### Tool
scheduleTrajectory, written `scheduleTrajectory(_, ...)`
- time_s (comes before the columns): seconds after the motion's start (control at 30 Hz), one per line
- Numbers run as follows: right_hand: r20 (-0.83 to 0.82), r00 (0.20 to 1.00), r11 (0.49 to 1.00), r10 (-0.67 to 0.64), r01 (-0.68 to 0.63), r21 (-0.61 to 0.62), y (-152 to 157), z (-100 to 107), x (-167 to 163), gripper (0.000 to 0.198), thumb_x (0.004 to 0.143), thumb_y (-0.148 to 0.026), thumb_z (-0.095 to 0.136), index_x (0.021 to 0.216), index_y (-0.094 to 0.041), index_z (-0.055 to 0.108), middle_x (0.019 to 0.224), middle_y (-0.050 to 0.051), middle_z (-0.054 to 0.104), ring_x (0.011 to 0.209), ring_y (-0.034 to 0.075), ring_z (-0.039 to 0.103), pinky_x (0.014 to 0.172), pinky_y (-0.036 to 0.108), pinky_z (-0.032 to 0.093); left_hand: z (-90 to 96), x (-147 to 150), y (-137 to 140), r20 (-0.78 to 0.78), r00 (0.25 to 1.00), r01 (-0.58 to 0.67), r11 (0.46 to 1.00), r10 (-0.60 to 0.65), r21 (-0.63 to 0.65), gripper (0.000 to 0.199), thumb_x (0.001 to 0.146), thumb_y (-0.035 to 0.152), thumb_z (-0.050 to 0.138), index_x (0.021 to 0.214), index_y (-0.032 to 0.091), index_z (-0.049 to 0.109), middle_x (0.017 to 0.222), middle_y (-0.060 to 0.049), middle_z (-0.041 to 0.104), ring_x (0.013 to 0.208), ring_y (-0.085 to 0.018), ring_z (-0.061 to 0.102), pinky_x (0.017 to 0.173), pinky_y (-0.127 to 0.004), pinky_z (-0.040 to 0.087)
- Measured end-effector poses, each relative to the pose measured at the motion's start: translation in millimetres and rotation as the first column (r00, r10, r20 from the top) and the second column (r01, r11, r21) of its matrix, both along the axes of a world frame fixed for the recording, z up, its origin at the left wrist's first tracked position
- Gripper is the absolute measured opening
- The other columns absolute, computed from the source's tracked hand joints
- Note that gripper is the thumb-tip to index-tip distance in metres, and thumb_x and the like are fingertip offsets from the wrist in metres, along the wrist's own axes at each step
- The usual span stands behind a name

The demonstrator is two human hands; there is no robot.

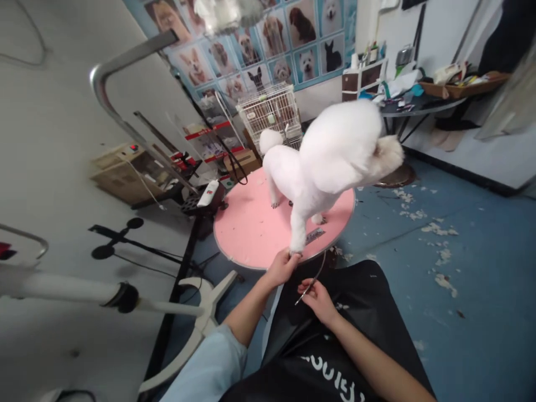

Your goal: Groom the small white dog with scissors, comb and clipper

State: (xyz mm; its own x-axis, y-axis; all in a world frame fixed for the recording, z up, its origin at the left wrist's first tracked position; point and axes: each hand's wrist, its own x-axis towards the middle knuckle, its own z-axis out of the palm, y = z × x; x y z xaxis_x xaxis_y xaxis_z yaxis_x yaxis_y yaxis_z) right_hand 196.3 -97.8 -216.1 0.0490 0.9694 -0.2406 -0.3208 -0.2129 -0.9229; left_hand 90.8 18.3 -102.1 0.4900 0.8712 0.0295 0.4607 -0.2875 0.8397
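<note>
A white fluffy dog (330,151) stands on a round pink grooming table (247,223), its head turned to the right. My left hand (281,268) is closed around one front paw at the table's near edge. Below and to the right of it, over the black apron (360,312), my right hand (319,298) grips thin, curved silver scissors (321,269). Their upper end reaches up beside the table rim, and the fingers partly cover them. A metal comb (315,235) lies on the table close to the dog's front legs.
A metal grooming arm (113,106) with a hanging dark strap rises at left. White clippers (208,192) rest in a holder beside the table. Behind stands a wire cage (272,106). Cut fur (439,229) litters the blue floor; a cluttered dark table (431,106) stands back right.
</note>
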Motion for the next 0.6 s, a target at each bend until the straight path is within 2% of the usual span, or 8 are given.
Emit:
scheduleTrajectory(0.1, 0.280, 0.960, 0.997, 0.025, -0.043, 0.060, -9, 7, 27, 0.036, 0.083, -0.055, 0.057, 0.074, -0.021, 0.062, 0.079, 0.008, 0.067, 0.084, 0.026, 0.066, 0.084, 0.041, 0.053, 20.2, -16, 22, 0.001, 0.990, -0.136, 0.977, 0.138, 0.167, 0.033, 0.084, 0.047, 0.043, 0.072, 0.018, 0.055, 0.057, 0.002, 0.049, 0.055, -0.013, 0.045, 0.056, -0.025, 0.033)
scheduleTrajectory(0.17, 0.519, 0.851, 0.979, 0.076, -0.164, 0.125, -5, 23, 49, 0.040, 0.091, -0.052, 0.048, 0.079, -0.020, 0.069, 0.078, 0.009, 0.067, 0.080, 0.024, 0.064, 0.080, 0.039, 0.052, 35.9, -32, 39, -0.037, 0.984, -0.159, 0.958, 0.173, 0.240, 0.033, 0.087, 0.044, 0.040, 0.073, 0.018, 0.055, 0.059, 0.001, 0.051, 0.057, -0.013, 0.047, 0.057, -0.025, 0.034)
scheduleTrajectory(0.23, 0.744, 0.658, 0.932, 0.117, -0.331, 0.146, 10, 47, 70, 0.035, 0.094, -0.043, 0.048, 0.098, -0.020, 0.074, 0.084, 0.010, 0.068, 0.080, 0.023, 0.063, 0.079, 0.036, 0.051, 48.8, -47, 54, -0.143, 0.971, -0.139, 0.940, 0.191, 0.312, 0.032, 0.089, 0.042, 0.044, 0.071, 0.018, 0.054, 0.060, 0.001, 0.052, 0.058, -0.014, 0.048, 0.058, -0.025, 0.033)
scheduleTrajectory(0.3, 0.908, 0.402, 0.879, 0.115, -0.467, 0.096, 38, 74, 86, 0.032, 0.095, -0.033, 0.049, 0.112, -0.020, 0.072, 0.097, 0.012, 0.068, 0.087, 0.024, 0.064, 0.082, 0.036, 0.049, 57.1, -58, 64, -0.248, 0.944, -0.118, 0.926, 0.216, 0.358, 0.031, 0.091, 0.041, 0.046, 0.072, 0.018, 0.054, 0.063, 0.000, 0.054, 0.060, -0.014, 0.049, 0.059, -0.026, 0.032)
scheduleTrajectory(0.37, 0.987, 0.132, 0.831, 0.087, -0.557, 0.001, 70, 100, 94, 0.035, 0.094, -0.024, 0.049, 0.124, -0.022, 0.066, 0.125, 0.014, 0.062, 0.100, 0.025, 0.063, 0.088, 0.036, 0.047, 61.1, -65, 70, -0.308, 0.920, -0.109, 0.914, 0.242, 0.390, 0.030, 0.092, 0.039, 0.045, 0.074, 0.018, 0.056, 0.069, -0.002, 0.058, 0.065, -0.015, 0.051, 0.062, -0.026, 0.034)
scheduleTrajectory(0.43, 0.992, -0.093, 0.787, 0.086, -0.605, -0.125, 100, 118, 96, 0.039, 0.091, -0.017, 0.051, 0.128, -0.023, 0.063, 0.137, 0.014, 0.054, 0.104, 0.026, 0.063, 0.087, 0.035, 0.046, 61.6, -70, 75, -0.314, 0.915, -0.105, 0.902, 0.253, 0.419, 0.030, 0.093, 0.037, 0.044, 0.077, 0.016, 0.059, 0.082, -0.005, 0.061, 0.075, -0.016, 0.055, 0.067, -0.027, 0.038)
scheduleTrajectory(0.5, 0.967, -0.228, 0.749, 0.116, -0.619, -0.236, 123, 130, 95, 0.035, 0.089, -0.017, 0.053, 0.122, -0.021, 0.066, 0.131, 0.015, 0.058, 0.101, 0.025, 0.064, 0.082, 0.032, 0.047, 59.4, -74, 79, -0.294, 0.920, -0.111, 0.893, 0.259, 0.436, 0.031, 0.094, 0.036, 0.043, 0.082, 0.015, 0.062, 0.096, -0.008, 0.062, 0.085, -0.018, 0.057, 0.074, -0.028, 0.041)
scheduleTrajectory(0.6, 0.939, -0.306, 0.720, 0.159, -0.615, -0.322, 142, 139, 92, 0.027, 0.085, -0.020, 0.058, 0.110, -0.018, 0.069, 0.111, 0.014, 0.067, 0.093, 0.025, 0.066, 0.075, 0.030, 0.045, 52.4, -83, 83, -0.275, 0.922, -0.144, 0.899, 0.274, 0.413, 0.033, 0.094, 0.039, 0.043, 0.088, 0.015, 0.066, 0.107, -0.009, 0.062, 0.091, -0.019, 0.058, 0.080, -0.030, 0.044)
